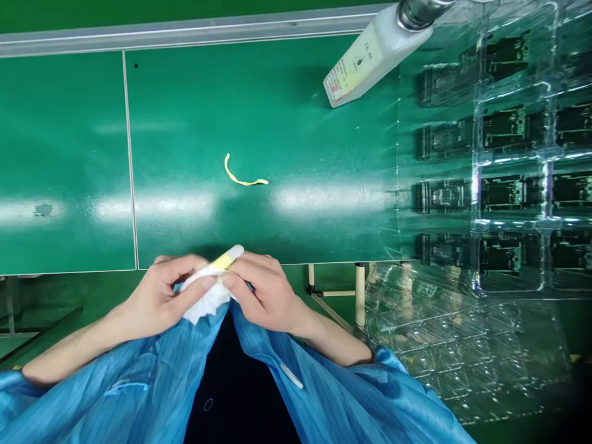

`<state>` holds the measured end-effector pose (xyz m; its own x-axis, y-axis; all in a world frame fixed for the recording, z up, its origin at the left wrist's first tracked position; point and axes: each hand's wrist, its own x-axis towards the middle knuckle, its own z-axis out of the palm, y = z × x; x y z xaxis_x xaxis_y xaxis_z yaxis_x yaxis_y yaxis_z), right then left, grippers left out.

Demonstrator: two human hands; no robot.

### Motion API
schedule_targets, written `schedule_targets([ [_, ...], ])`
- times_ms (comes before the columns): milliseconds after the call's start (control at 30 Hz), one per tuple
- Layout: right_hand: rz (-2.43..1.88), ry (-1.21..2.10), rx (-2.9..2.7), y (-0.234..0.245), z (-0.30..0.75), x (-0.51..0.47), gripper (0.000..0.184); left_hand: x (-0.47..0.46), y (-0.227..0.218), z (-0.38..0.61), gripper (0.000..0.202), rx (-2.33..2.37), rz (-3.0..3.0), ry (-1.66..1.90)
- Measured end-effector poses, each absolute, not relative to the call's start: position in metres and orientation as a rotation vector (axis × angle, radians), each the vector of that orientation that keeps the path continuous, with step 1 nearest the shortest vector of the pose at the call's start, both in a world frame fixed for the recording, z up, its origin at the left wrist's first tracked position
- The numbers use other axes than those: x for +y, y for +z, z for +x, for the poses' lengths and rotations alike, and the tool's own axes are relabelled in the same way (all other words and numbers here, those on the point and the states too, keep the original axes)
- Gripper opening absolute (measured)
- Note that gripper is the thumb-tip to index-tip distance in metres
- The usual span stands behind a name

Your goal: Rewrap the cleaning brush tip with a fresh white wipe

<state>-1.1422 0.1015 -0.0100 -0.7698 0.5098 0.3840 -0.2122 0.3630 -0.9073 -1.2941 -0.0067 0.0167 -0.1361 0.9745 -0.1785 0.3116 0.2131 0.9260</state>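
- Step in hand, as judged: fine 2-handed work on a crumpled white wipe (208, 305) and a white-tipped yellow piece (222, 261), nearer the wearer than the yellow strip (245, 182).
- Left hand (173, 293): thumb and fingers closed in a pinch on the wipe.
- Right hand (266, 290): fingers curled, thumb nearly meeting the left thumb, pinching the wipe's edge by the yellow piece.
- Could not tell whether the yellow piece was held loose or worn on a finger.
- Next move, as judged, called for a steady left pinch and small right-hand adjustments, wipe kept bunched.
- Edge: the green workbench's (300, 142) near edge ran on the wearer's side of the strip, with the hands right at it; a dropped piece could miss the bench.
- Room: widest to the strip's left, across the panel seam (130, 160); also good just around the strip.
- Limits: white plastic bottle (365, 61) beyond and right of the strip; clear blister tray (476, 185) with circuit boards (502, 194) well to its right.
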Motion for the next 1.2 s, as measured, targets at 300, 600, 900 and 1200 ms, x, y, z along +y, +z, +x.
schedule_targets([
  [300,-0.265,1.25,-2.304,-0.014,-1.152,0.098,0.028,0.003,0.01,-1.299,0.021,1.937,2.477,0.568],
  [600,0.022,1.367,-2.233,-0.014,-1.15,0.1,0.03,0.0,0.026,-1.305,0.022,1.652,2.053,0.606],
  [900,0.182,1.618,-2.044,-0.015,-1.145,0.11,0.033,-0.01,0.037,-1.312,0.039,1.36,0.774,0.727],
  [1200,-0.107,1.944,-2.136,-0.009,-1.148,0.134,0.038,0.002,0.031,-1.324,0.041,1.278,0.573,0.644],
])
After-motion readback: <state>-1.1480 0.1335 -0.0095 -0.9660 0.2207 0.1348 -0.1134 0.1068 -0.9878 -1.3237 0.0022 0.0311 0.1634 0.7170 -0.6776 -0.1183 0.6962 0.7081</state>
